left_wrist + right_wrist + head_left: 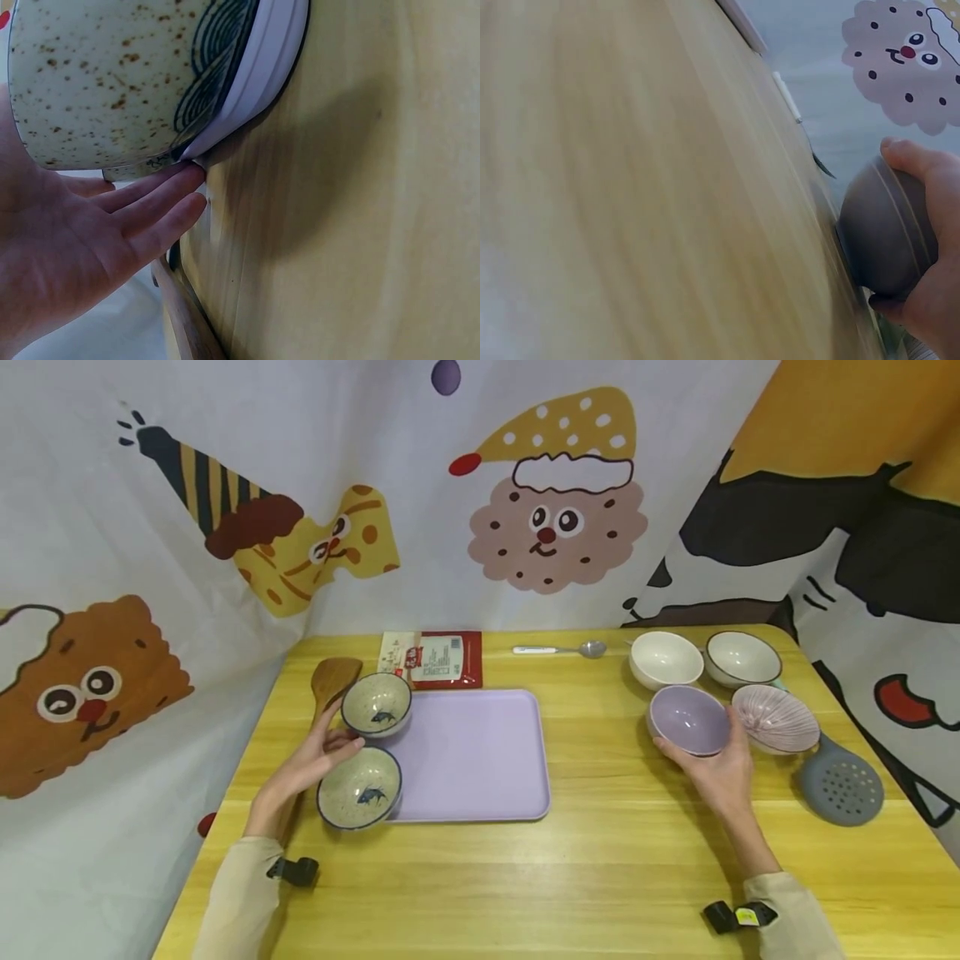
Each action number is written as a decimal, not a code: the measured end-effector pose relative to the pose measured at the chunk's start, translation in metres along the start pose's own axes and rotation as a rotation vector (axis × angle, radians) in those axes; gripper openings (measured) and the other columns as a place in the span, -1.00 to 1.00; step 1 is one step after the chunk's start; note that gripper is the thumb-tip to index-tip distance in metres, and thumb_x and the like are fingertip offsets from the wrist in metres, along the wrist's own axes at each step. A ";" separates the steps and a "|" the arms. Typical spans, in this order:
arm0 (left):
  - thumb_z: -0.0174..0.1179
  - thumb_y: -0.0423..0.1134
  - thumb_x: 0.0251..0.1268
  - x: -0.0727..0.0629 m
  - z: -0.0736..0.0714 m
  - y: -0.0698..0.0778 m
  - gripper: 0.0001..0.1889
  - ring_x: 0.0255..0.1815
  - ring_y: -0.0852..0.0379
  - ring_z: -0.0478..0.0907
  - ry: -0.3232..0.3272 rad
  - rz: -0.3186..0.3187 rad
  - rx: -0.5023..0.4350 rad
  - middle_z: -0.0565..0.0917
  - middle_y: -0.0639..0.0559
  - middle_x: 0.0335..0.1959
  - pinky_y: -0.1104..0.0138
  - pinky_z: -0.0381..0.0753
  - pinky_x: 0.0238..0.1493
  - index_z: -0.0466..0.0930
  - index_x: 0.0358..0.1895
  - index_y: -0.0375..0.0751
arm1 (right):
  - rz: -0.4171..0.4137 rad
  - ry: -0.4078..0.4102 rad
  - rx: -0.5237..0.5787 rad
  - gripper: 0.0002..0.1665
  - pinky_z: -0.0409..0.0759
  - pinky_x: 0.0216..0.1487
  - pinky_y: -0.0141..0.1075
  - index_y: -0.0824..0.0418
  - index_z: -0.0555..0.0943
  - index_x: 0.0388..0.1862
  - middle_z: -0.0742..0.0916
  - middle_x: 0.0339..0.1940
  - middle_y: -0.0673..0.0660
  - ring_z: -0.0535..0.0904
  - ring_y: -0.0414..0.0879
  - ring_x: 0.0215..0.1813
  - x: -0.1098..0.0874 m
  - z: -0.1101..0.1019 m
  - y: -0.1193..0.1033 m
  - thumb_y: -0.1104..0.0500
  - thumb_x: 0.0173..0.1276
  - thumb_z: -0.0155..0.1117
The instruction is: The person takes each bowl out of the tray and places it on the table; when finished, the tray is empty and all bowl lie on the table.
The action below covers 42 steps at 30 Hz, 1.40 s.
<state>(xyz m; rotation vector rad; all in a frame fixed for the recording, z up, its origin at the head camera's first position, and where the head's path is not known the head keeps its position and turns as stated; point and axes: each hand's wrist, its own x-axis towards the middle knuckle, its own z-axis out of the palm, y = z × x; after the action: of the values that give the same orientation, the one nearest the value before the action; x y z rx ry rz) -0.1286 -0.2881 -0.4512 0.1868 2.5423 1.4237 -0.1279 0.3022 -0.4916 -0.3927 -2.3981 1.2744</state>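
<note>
My left hand (313, 762) holds the farther speckled bowl (377, 704) with the fish design, fingers along its left side and thumb at its near side. That bowl stands over the upper left part of a lilac tray (480, 756). A matching bowl (360, 787) sits nearer, at the tray's lower left corner, and in the left wrist view its speckled wall (112, 82) hides my thumb. My right hand (718, 772) grips a purple bowl (688, 720), thumb on its left and fingers on its right. In the right wrist view the purple bowl (889, 229) is tilted.
Around the purple bowl are a white bowl (666, 660), a brown-rimmed bowl (742, 658), a streaked pink bowl (776, 718) and a grey skimmer (842, 783). A spoon (591, 649) and a red packet (468, 660) lie at the back. A wooden spatula (335, 679) lies left.
</note>
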 end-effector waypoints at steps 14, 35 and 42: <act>0.15 -0.16 0.52 0.001 -0.001 0.004 -0.02 0.29 -0.36 0.51 0.003 -0.002 0.007 0.53 -0.52 0.25 -0.17 0.49 0.37 -0.45 0.65 -0.19 | -0.075 0.099 -0.049 0.38 0.22 0.55 0.26 0.34 0.08 0.61 0.33 0.52 0.48 0.25 0.36 0.53 -0.011 -0.002 -0.018 0.10 -0.09 0.73; 0.17 -0.17 0.51 0.001 -0.001 0.002 -0.02 0.26 -0.34 0.54 -0.001 0.004 0.004 0.56 -0.51 0.21 -0.15 0.54 0.33 -0.43 0.65 -0.20 | -0.176 -0.008 0.104 0.16 0.28 0.59 -0.01 0.23 0.18 0.60 0.38 0.55 0.26 0.29 0.15 0.55 0.006 0.007 -0.094 0.07 0.12 0.62; 0.17 -0.17 0.51 0.001 -0.001 0.001 -0.02 0.27 -0.35 0.53 -0.002 0.004 0.000 0.54 -0.52 0.23 -0.15 0.53 0.34 -0.43 0.65 -0.19 | -0.215 -0.158 0.097 0.22 0.21 0.62 0.04 0.22 0.06 0.65 0.28 0.61 0.27 0.21 0.18 0.59 0.011 0.029 -0.120 0.03 0.17 0.59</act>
<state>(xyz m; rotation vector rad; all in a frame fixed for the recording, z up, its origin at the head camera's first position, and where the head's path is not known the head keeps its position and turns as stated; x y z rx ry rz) -0.1296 -0.2882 -0.4501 0.1929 2.5416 1.4240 -0.1582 0.2204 -0.4035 -0.0050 -2.4164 1.3593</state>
